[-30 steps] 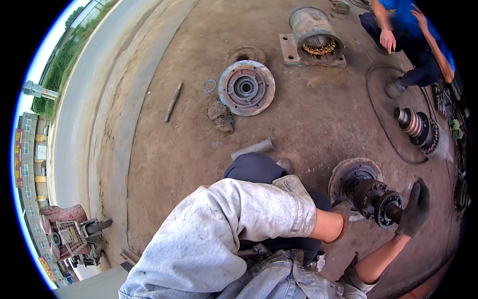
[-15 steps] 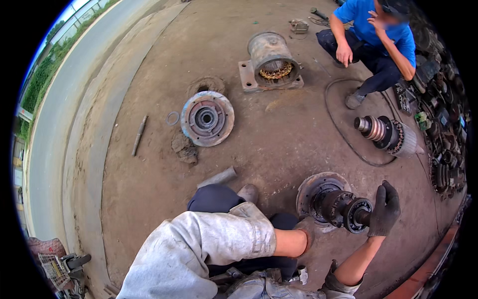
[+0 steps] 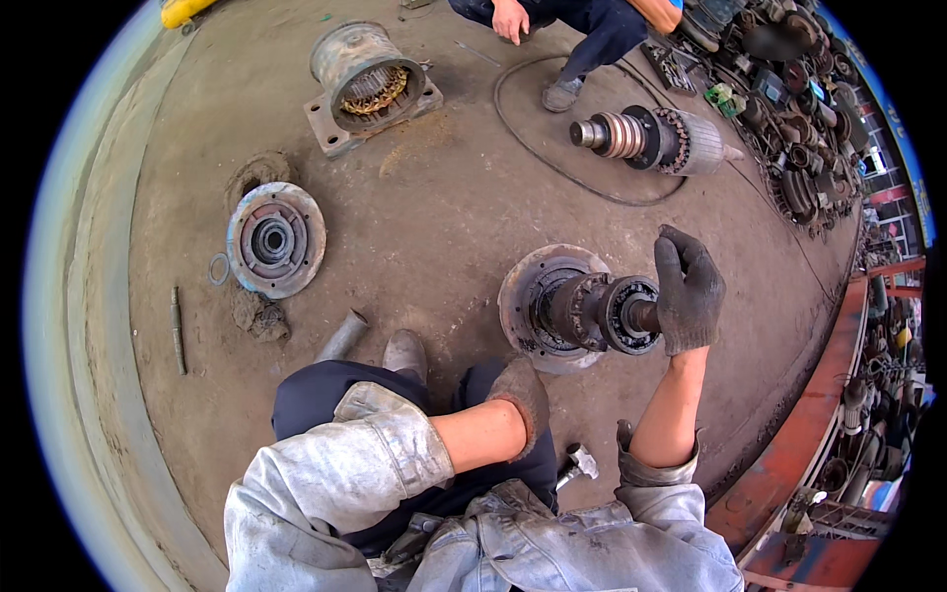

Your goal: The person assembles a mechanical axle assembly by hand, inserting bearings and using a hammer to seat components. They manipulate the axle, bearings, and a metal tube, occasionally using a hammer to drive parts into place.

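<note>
A dark, greasy shaft assembly stands on a round flanged cover on the floor, with a ball bearing near its free end. My right hand, in a dark work glove, is at the shaft's tip, fingers curled and close together. The glove hides the very end of the shaft. My left hand, also gloved, hangs over my knee, apart from the assembly, and its fingers are mostly hidden. Below it, by my leg, lies a hammer.
Farther off are a motor housing with windings, a round end cover and a rotor beside a looped cable. A co-worker squats behind. A metal tube and a rod lie left; scrap parts crowd the right.
My view has swung to the right, so the parts sit farther left and higher in the picture. My right hand stays at the shaft's end. More of my left glove and the hammer show.
</note>
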A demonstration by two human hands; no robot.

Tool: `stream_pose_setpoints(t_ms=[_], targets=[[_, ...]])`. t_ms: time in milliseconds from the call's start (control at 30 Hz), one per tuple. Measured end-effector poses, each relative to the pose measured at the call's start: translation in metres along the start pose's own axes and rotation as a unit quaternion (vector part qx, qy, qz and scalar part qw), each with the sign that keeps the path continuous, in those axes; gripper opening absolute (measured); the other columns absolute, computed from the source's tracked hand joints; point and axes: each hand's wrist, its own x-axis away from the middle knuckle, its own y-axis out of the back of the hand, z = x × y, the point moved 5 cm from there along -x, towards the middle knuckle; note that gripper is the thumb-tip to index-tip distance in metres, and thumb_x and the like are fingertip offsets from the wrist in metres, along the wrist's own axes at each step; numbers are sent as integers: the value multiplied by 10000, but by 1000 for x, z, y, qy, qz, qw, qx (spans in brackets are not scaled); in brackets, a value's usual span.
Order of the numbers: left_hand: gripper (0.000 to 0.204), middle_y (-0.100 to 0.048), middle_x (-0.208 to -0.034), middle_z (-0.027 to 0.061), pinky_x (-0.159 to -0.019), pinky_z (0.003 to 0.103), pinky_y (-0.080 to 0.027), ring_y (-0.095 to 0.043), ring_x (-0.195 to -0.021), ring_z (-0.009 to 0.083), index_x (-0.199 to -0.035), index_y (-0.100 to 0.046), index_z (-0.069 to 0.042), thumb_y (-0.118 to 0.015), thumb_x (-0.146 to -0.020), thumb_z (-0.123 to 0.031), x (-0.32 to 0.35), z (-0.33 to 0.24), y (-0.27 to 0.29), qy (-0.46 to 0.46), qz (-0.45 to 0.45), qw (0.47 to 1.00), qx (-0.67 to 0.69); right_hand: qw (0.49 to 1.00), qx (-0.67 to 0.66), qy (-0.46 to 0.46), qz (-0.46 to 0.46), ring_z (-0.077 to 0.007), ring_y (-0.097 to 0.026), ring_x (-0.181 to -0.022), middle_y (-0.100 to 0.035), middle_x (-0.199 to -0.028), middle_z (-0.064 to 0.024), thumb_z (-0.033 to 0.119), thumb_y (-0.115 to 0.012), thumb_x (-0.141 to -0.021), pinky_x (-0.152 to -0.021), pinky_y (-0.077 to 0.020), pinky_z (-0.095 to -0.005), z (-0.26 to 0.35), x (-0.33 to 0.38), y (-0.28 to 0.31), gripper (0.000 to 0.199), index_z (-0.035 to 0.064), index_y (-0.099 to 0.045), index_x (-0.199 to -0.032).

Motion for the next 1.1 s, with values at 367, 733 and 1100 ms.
stream_pose_setpoints(t_ms=[367,733,1100], targets=[[476,-728,-1269,64,-978,481,-451,-628,-1225,287,-1182,-798,-161,-818,-770,-399,16,5,3,23,-30,996,-76,998,-44,29,19,-221,-732,-957,-779,-1052,-161,235,-715,-968,-879,-555,-349,8,-13,-9,299,5,-762,-1154],[489,-724,-1272,72,-1001,476,-448,-629,-1227,296,-1179,-801,-155,-831,-777,-432,19,15,14,13,2,999,-47,999,-41,21,10,-261,-749,-1015,-777,-1084,-174,243,-726,-963,-911,-558,-367,14,-19,-11,312,4,-760,-1161],[588,-729,-1258,88,-1034,474,-459,-637,-1232,308,-1160,-805,-118,-897,-677,-441,17,12,14,22,-30,998,-43,998,-55,10,7,-203,-728,-966,-779,-1050,-154,232,-715,-972,-873,-551,-344,9,-16,-4,299,-2,-759,-1152]])
